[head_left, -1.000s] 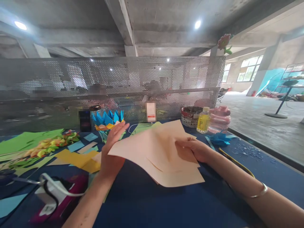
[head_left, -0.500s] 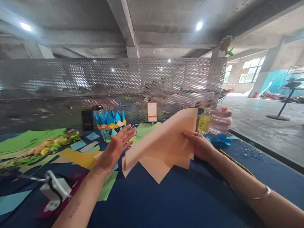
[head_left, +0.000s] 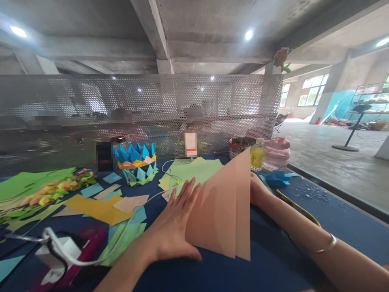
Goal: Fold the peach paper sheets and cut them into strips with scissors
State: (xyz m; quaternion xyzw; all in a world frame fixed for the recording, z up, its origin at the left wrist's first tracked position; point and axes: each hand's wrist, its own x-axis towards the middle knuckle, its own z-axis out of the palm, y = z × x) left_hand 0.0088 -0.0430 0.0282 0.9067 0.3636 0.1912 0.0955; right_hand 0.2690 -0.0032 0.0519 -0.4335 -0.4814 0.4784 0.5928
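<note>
Several sheets of peach paper (head_left: 223,211) stand tilted above the blue table, their edges slightly offset at the right. My right hand (head_left: 258,191) grips them at the right edge, its fingertips hidden behind the paper. Against the left side of the sheets lies my left hand (head_left: 174,227), with fingers stretched out and thumb apart. Just behind the paper, pale green sheets (head_left: 197,168) lie flat, with a thin white cable crossing beside them.
A folded-paper basket (head_left: 138,164) with blue points stands at the back left. Paper pieces (head_left: 100,207) and a white charger (head_left: 57,253) lie left. At the right are a yellow-labelled bottle (head_left: 257,156), a pink bottle (head_left: 276,154) and a blue paper flower (head_left: 275,178). Perforated metal screen (head_left: 212,101) behind.
My left hand has come right and down from the air onto the paper. The peach sheets have swung from a slanting, curled position to a more upright one. The view has turned slightly right.
</note>
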